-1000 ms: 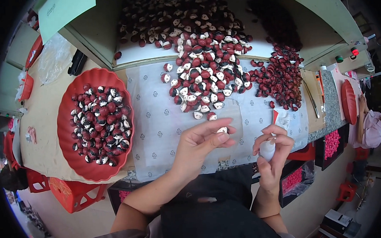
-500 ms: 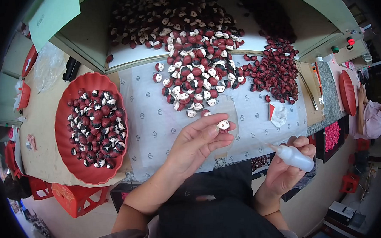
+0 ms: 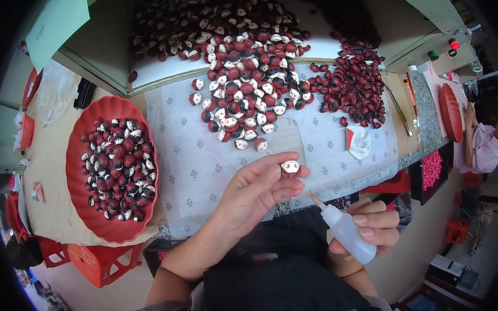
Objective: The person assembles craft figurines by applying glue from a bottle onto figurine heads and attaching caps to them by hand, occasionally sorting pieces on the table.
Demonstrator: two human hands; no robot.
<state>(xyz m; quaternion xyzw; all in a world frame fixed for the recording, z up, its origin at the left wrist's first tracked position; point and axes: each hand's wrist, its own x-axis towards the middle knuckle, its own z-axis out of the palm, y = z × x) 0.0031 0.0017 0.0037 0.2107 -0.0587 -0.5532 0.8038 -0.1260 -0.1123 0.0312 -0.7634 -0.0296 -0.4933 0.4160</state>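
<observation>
My left hand pinches a small doll head between thumb and fingers, its white face turned up toward me. In my right hand is a translucent white squeeze bottle, tilted so that its thin nozzle points up and left. The nozzle tip is just below and right of the doll head, apart from it. Beyond my hands lies a heap of similar heads, white-faced with dark red and black parts. Right of that heap is a pile of small dark red curved pieces.
At left stands a red scalloped tray holding many such heads. A small white sheet with a red edge and metal tweezers lie at right. White printed paper covers the table. Another person's arm shows at far right.
My right hand has brought the bottle left, its nozzle now close to the doll head and pointing more steeply up. The left hand has turned the head slightly, and the view has shifted a little.
</observation>
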